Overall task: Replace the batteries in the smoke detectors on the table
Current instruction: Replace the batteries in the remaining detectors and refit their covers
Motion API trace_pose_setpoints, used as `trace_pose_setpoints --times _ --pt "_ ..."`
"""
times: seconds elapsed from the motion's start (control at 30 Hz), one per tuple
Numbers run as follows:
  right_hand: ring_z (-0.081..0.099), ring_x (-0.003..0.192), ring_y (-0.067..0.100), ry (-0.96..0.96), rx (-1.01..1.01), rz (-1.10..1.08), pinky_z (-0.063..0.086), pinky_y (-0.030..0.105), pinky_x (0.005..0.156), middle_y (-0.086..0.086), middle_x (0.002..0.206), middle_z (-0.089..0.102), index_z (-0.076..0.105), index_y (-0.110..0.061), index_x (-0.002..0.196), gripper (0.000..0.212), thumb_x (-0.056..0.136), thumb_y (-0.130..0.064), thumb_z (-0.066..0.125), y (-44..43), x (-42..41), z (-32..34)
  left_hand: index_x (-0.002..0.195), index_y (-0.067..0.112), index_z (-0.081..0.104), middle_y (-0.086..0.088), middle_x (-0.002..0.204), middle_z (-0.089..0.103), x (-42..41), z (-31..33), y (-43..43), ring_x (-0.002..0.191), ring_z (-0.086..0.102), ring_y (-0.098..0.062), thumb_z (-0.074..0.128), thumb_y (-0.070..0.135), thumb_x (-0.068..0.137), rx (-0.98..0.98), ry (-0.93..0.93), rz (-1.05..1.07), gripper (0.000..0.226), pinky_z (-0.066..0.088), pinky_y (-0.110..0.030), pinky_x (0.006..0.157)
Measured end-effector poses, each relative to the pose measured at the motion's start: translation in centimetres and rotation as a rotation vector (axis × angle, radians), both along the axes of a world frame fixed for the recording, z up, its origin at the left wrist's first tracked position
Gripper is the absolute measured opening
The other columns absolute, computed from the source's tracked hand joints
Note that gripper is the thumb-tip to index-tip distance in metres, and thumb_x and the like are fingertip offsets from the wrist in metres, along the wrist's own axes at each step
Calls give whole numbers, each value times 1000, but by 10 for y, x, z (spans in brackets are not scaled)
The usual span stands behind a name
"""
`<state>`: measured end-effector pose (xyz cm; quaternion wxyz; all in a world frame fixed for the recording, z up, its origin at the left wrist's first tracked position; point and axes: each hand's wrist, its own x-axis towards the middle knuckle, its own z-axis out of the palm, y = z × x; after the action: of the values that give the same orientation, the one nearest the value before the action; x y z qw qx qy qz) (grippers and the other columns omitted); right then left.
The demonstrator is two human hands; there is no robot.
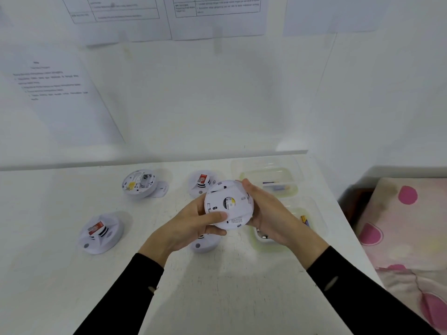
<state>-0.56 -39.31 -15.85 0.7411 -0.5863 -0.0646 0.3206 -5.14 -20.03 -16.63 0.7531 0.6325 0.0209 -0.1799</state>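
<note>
**anon:** where's the detector sitting right now?

**me:** I'm seeing the held smoke detector hovering above the table, back side facing my camera. The left hand is gripping its lower-left rim, thumb lying across the face. The right hand is wrapping round the right edge. So both are clamped on it.

**anon:** and around it?

**me:** A hidden detector is peeking out just under the hands. The rear detector and the left detector are showing red labels. An opened detector is lying back left. On the right, the far tub and the near tub are sitting side by side, the near one holding batteries.
</note>
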Motion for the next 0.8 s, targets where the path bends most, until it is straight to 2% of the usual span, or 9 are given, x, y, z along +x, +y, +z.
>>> trace_pose_setpoints --times 0.13,0.2,0.27,0.33,0.43,0.6,0.67,0.73,0.8 --pt "65 108 35 116 94 -170 55 51 88 17 116 69 62 -6 122 44 96 -39 51 9 -4 -5 138 31 36 -3 121 67 -3 -4 -6 98 71 -22 72 17 88 142 -33 77 64 57 -32 76" --pt "68 104 33 164 161 -234 57 49 81 16 112 70 64 -5 119 39 98 -35 50 12 -5 -6 137 33 35 0 121 68 -6 -7 -13 95 71 -16 71 27 84 129 -65 147 64 55 -28 78" --pt "69 102 31 209 222 -279 58 47 79 16 111 71 65 -5 116 35 100 -32 48 15 -5 -5 140 30 40 1 128 65 -10 -13 -19 103 68 -12 70 32 87 93 -127 187 61 53 -25 80" --pt "69 103 29 209 252 -294 58 48 83 15 111 71 66 -5 114 34 101 -30 47 17 -4 -4 142 27 44 2 133 62 -13 -16 -24 115 64 -16 62 34 92 29 -157 225 54 54 -28 85" --pt "68 104 29 184 245 -330 54 52 89 15 111 71 66 -5 114 32 100 -28 48 23 -6 -3 140 28 47 1 135 61 -16 -23 -34 122 60 -19 53 34 100 -68 -180 339 42 53 -33 91" --pt "63 113 34 164 303 -409 44 63 98 16 121 66 60 -5 126 36 95 -24 55 43 -13 -13 138 27 48 5 129 66 -19 -23 -56 118 63 -11 36 38 104 -136 -132 574 38 53 -27 91" --pt "68 103 28 192 328 -471 52 53 92 11 113 70 57 -7 128 36 93 -16 58 50 -18 -16 136 26 51 4 127 67 -20 -24 -56 114 65 -10 34 43 104 -161 -80 659 39 52 -28 92" --pt "72 87 21 218 371 -502 59 38 75 8 100 74 56 -10 125 31 95 -7 53 59 -25 -14 132 25 54 0 125 68 -22 -24 -51 113 66 -14 34 44 104 -204 -26 718 39 52 -32 92" --pt "72 83 20 225 400 -496 59 32 66 8 97 74 55 -12 125 30 96 -3 49 70 -33 -14 131 23 56 -3 125 69 -27 -24 -41 114 66 -20 35 43 104 -220 3 714 40 53 -36 92"
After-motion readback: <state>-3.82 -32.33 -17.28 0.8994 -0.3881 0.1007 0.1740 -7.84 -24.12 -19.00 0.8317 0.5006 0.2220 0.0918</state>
